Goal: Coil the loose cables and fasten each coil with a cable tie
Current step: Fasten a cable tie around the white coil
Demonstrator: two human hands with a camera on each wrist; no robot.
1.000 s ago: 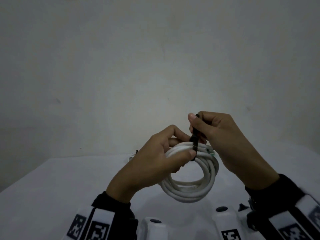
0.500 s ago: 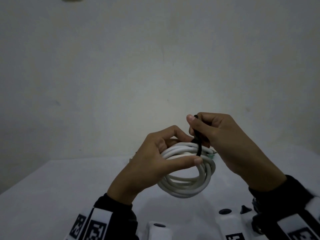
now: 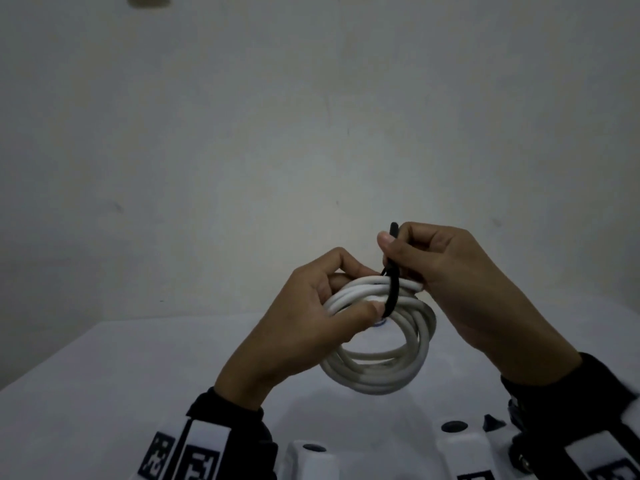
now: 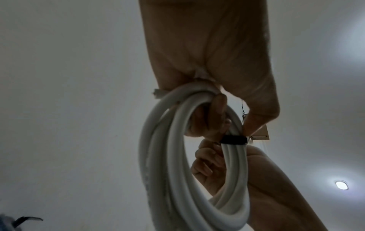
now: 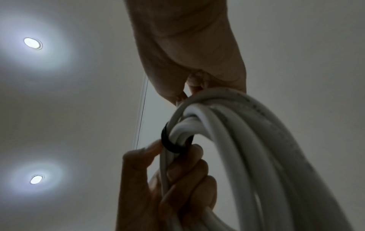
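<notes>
The left hand (image 3: 304, 317) is gripping the white cable coil (image 3: 381, 344) at its upper left, fingers curled round the bundled strands and thumb lying across them just beside the black cable tie (image 3: 393, 289). The right hand (image 3: 446, 271) is pinching the tie's free end between thumb and forefinger directly above the coil. The tie is wrapping round the strands between both hands. The coil is hanging above the white bench (image 3: 104, 393).
</notes>
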